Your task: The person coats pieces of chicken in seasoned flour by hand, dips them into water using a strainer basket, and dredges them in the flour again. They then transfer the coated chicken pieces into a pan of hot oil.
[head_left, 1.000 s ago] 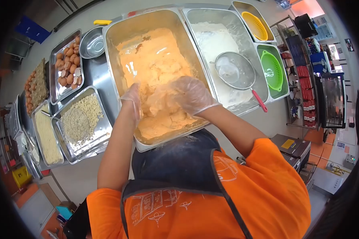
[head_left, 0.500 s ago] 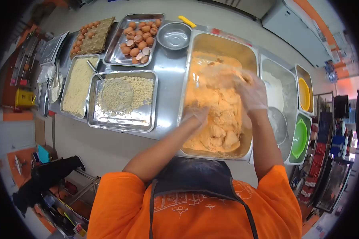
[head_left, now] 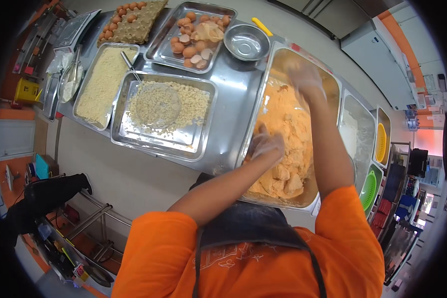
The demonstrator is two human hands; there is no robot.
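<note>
A deep steel pan (head_left: 328, 119) holds a mass of orange, lumpy dough (head_left: 290, 144), with a wet, shiny patch toward its far end. My left hand (head_left: 267, 144), in a clear plastic glove, is at the pan's left side against the dough, thumb and fingers apart. At the far end of the pan is my right hand (head_left: 305, 77), also gloved; motion smears its fingers, so their grip cannot be made out. Beyond the pan's left wall stands a round metal bowl (head_left: 247, 42). A tray (head_left: 159, 47) of cracked eggshells has a pale, crumpled, see-through thing (head_left: 208, 32) on top.
A tray (head_left: 191, 146) of pale crumbs with a round sieve-like disc stands left, beside a tray of pale yellow powder (head_left: 102, 84). An egg carton (head_left: 144, 25) and a yellow-handled tool (head_left: 261, 26) are behind. Right are a white-powder pan (head_left: 350, 129) and green basket (head_left: 369, 188).
The view has shifted and tilted. My right hand has moved to the pan's far end; my left stays at its left side. The pale crumpled thing now shows on the eggshells.
</note>
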